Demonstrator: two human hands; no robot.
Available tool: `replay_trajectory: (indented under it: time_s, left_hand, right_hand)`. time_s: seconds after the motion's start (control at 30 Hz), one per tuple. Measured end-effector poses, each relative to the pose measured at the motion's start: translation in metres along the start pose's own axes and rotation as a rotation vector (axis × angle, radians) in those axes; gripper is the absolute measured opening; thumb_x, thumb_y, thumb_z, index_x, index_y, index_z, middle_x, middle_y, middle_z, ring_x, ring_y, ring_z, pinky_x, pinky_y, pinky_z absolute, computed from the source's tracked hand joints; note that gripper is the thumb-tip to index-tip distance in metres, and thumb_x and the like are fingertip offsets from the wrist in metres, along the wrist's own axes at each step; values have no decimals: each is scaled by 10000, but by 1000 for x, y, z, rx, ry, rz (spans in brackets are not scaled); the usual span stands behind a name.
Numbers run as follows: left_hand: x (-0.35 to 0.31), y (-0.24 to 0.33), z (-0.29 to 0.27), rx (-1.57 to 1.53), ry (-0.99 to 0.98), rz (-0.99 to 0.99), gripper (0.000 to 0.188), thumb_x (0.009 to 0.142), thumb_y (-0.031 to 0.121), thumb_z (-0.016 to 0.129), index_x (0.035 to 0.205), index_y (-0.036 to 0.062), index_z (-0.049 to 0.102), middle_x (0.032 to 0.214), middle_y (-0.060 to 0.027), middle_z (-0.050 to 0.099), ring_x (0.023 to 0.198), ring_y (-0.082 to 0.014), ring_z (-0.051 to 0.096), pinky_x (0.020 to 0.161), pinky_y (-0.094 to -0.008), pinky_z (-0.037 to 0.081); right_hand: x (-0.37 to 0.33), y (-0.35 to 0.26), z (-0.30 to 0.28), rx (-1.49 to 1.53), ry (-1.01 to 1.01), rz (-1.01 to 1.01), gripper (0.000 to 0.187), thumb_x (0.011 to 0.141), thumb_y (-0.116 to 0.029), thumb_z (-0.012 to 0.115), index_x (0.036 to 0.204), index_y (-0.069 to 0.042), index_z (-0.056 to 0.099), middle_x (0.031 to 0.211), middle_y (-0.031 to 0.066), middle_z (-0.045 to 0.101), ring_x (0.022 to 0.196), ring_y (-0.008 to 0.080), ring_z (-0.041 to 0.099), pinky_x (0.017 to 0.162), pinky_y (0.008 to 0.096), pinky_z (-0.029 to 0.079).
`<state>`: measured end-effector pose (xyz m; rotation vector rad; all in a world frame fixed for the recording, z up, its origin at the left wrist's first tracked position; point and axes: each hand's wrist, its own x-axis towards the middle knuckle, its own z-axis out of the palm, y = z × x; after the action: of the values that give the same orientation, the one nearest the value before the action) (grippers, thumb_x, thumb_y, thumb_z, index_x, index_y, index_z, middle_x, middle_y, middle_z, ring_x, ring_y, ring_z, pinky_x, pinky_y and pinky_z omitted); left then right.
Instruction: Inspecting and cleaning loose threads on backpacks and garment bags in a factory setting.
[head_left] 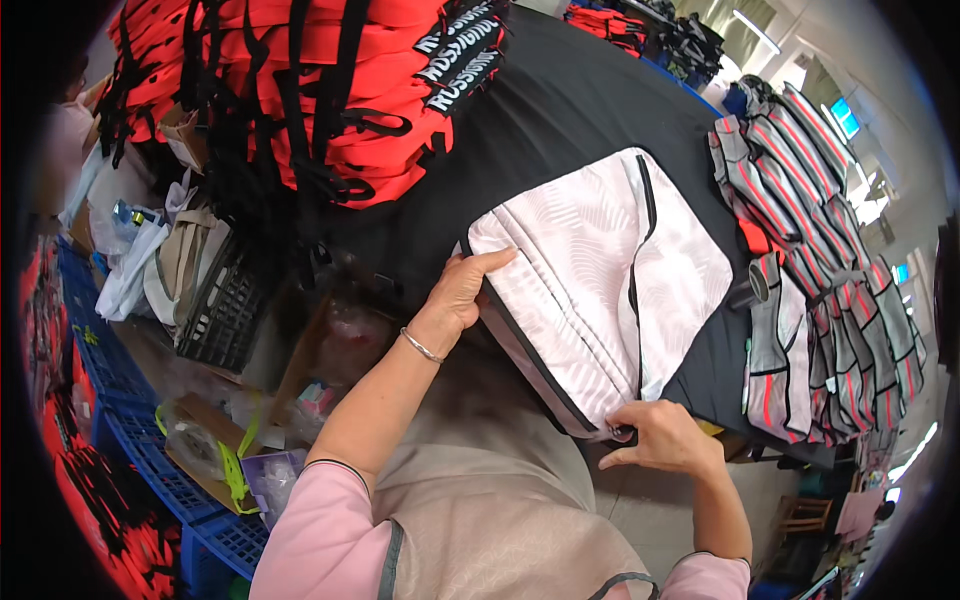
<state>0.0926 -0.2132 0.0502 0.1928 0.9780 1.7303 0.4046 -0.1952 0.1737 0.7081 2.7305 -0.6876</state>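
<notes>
A pale pink bag or case (565, 270) with a faint leafy pattern and black piping lies tilted over the near edge of the black-covered table. A long black-edged opening crosses its top, with a flap on the right side. My left hand (463, 288) is closed on the bag's left edge, its thumb on the upper panel and its fingers hidden beneath. At the near corner, my right hand (668, 437) pinches the bag's edge by the end of the opening; a small dark part shows at the fingertips. Whether that is a zip pull I cannot tell.
Red and black strapped items (350, 150) are piled high at the far left of the black cloth (570, 80). Grey pieces with red stripes (790, 190) are stacked at the right. Lower left are a black crate (222, 322), blue crates (130, 400) and plastic wrap.
</notes>
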Motion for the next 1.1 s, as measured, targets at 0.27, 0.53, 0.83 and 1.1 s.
replay_trajectory:
  time_s: [0.27,0.53,0.83,1.1]
  left_hand:
    - [-44,-35,9,-112,-43,-82,389,852,97,724,1207,3,595,1158,-87,653,1054,-214,626,932,-379,502]
    - [-67,-80,7,-435,-195,-138,309,865,142,740,1158,93,657,1103,-6,673,1039,-144,615,961,-330,473]
    - [-73,-90,11,-499,-213,-161,306,858,147,754,1144,100,656,1080,2,676,1020,-131,614,948,-323,476]
    - [-76,-89,12,-494,-207,-154,337,859,167,755,1169,99,642,1102,0,666,1039,-143,607,957,-336,471]
  right_hand:
    - [106,-10,17,545,727,-26,341,914,-105,652,1232,10,605,916,121,655,779,146,605,731,269,497]
    - [82,-28,20,-9,947,-123,245,792,-159,761,973,-40,647,795,68,639,693,231,600,587,341,473]
    - [80,-35,13,-309,905,-137,220,771,-181,761,942,-77,670,788,10,633,679,184,569,550,313,443]
    - [83,-33,13,-375,905,-145,212,761,-201,761,919,-93,670,770,-3,621,673,173,566,542,309,436]
